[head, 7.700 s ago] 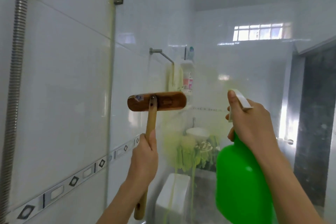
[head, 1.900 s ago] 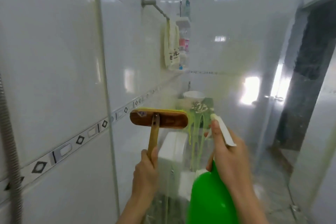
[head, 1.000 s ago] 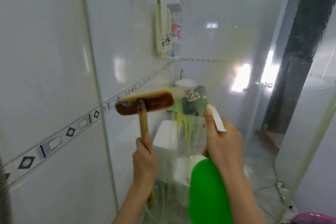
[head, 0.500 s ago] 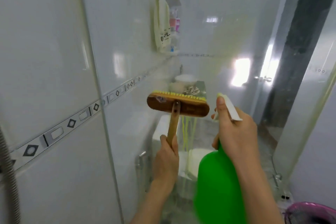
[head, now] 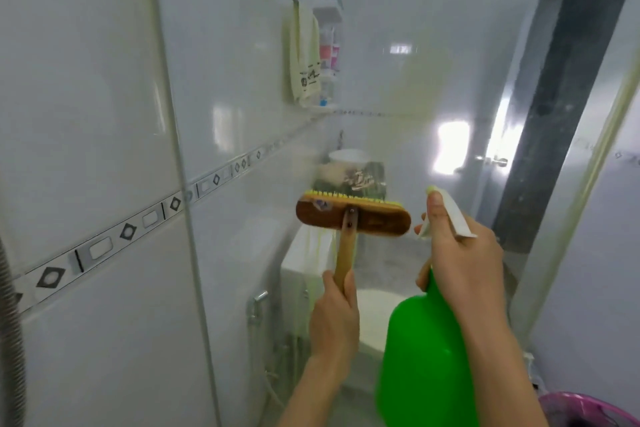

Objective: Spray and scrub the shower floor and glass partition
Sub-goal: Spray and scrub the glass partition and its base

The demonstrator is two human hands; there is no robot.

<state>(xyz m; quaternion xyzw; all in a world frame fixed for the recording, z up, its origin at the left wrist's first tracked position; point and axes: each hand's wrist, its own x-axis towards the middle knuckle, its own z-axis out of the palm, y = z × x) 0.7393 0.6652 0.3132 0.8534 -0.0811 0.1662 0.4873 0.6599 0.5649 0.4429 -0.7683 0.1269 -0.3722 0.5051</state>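
My left hand (head: 334,319) grips the wooden handle of a scrub brush (head: 353,214), whose brown head with yellow bristles presses flat against the glass partition (head: 398,87). My right hand (head: 462,260) holds a green spray bottle (head: 424,357) by its white trigger head, just right of the brush. Thin yellow-green streaks run down the glass below the brush head. The shower floor is out of sight.
A white tiled wall (head: 86,114) with a diamond border strip is on the left, and a metal shower hose (head: 10,340) hangs at the left edge. Through the glass I see a toilet (head: 311,263), a towel (head: 304,55), a corner shelf (head: 329,45) and a dark doorway (head: 568,97). A pink basket (head: 585,411) sits at the bottom right.
The brush came down the glass, swung left, then back right to the middle. The thick green drips have been scrubbed to faint streaks. Both hands keep their grips.
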